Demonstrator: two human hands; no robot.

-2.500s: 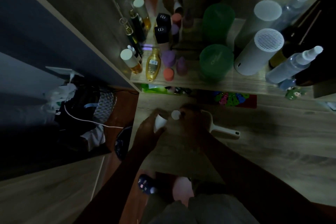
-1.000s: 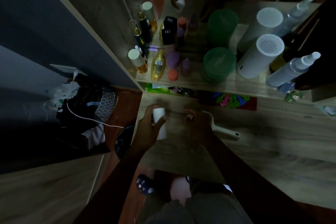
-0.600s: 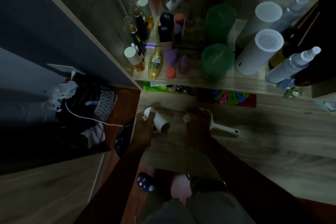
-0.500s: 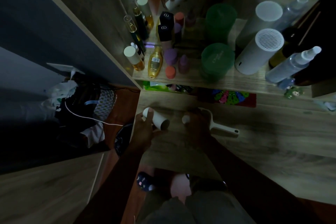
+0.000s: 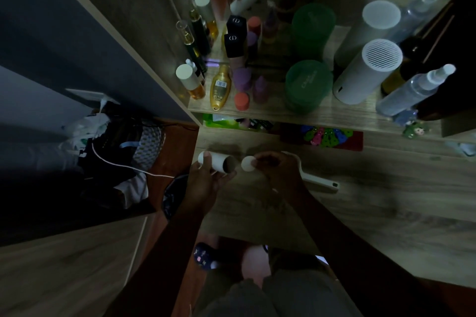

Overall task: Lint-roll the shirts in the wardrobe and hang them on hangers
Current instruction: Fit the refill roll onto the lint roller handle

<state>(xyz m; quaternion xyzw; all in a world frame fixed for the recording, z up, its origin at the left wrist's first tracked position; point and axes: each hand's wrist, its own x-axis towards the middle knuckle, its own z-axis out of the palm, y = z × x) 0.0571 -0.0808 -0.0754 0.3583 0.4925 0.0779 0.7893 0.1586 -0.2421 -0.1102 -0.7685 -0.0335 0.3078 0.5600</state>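
My left hand [image 5: 206,180] grips a white tube, the lint roll [image 5: 217,163], lying sideways with its dark open end facing right. My right hand [image 5: 277,170] pinches a small white round cap [image 5: 247,163] just right of that open end, a short gap apart. Behind my right hand lies the white lint-roller handle [image 5: 319,183] on the wooden desk [image 5: 360,201], partly hidden by the hand. No shirts or hangers are in view. The scene is dim.
A shelf [image 5: 322,116] above the desk holds several bottles, two green jars [image 5: 307,85] and a white cylinder device [image 5: 365,72]. A dark pile with a white cable [image 5: 118,165] lies on the floor at left. A wardrobe panel [image 5: 64,41] stands at left.
The tube has turned from upright to sideways in my left hand. My right hand has pulled the white cap clear of the tube's end and holds it beside the opening.
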